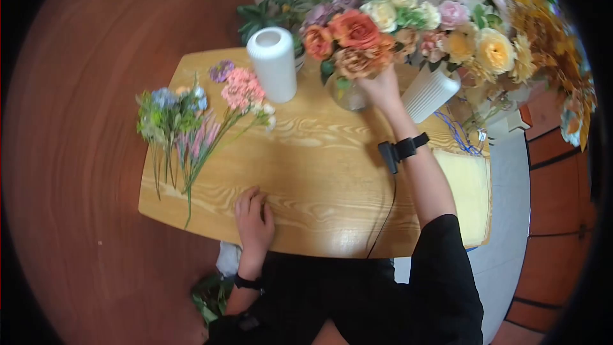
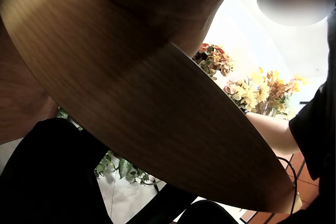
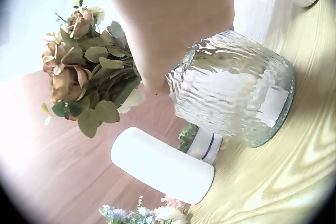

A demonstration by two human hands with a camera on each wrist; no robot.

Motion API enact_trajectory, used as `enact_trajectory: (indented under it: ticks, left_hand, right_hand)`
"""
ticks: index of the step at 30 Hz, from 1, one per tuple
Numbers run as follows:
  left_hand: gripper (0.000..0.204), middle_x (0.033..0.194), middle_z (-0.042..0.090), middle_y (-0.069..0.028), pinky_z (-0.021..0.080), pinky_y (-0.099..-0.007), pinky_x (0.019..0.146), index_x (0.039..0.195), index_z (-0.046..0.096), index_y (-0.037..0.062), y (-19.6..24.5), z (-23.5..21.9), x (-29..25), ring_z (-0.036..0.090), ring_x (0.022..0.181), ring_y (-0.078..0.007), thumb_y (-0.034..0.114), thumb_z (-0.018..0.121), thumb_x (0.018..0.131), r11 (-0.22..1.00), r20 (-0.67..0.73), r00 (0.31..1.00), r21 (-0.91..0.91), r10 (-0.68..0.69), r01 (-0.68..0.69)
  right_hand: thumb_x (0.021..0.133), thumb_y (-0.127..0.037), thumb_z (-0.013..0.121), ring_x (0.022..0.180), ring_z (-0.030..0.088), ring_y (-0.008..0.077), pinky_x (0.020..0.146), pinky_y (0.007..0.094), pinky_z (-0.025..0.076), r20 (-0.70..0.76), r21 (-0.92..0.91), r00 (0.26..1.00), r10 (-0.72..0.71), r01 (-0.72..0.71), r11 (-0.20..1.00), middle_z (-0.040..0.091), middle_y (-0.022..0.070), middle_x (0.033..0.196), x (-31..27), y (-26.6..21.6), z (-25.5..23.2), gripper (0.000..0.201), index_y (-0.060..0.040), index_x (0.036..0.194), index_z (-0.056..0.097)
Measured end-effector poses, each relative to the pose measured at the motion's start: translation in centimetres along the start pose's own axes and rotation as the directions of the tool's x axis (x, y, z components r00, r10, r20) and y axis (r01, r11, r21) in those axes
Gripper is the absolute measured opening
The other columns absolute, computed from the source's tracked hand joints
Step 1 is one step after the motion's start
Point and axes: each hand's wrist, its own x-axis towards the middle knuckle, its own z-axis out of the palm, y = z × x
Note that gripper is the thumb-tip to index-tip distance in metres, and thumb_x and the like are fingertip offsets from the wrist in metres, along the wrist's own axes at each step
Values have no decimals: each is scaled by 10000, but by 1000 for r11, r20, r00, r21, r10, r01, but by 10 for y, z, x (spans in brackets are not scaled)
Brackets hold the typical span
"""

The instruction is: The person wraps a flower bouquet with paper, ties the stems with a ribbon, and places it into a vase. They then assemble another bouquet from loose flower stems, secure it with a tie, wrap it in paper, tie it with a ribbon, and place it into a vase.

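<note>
At the mouth of a clear ribbed glass vase, my right hand grips the stems of a bouquet of orange, cream and purple flowers; most of its fingers are hidden. In the right wrist view the hand lies between the blooms and the vase, which stands on the wooden table. My left hand rests near the table's front edge, fingers loosely bent, holding nothing. The left wrist view shows this hand only as a dark, close shape above the tabletop.
A white vase stands left of the bouquet, a ribbed white vase with yellow and pink flowers right of it. Loose flower stems lie on the left. Yellow sheets and blue cord are on the right; a black cable hangs from my right wrist.
</note>
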Motion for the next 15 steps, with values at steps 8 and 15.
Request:
enact_trajectory:
  ticks: [8, 15]
  left_hand:
    - [256, 1196, 581, -165, 408, -463, 990, 1069, 613, 12, -4, -2, 2, 524, 1148, -380, 32, 623, 814, 999, -7, 1000, -46, 10, -10]
    - [266, 1202, 579, -174, 407, -466, 990, 1084, 609, 19, -12, 2, 0, 519, 1152, -387, 37, 621, 819, 990, 51, 999, -141, 17, -10]
  right_hand:
    - [804, -253, 788, 1187, 576, 332, 986, 400, 454, 8, -142, 1000, -26, 27, 989, 588, 253, 1262, -26, -41, -20, 714, 58, 1347, 445]
    - [887, -205, 692, 1075, 634, 281, 938, 370, 482, 261, -57, 931, 255, -248, 967, 679, 155, 1149, -136, -100, -47, 355, -15, 1183, 642]
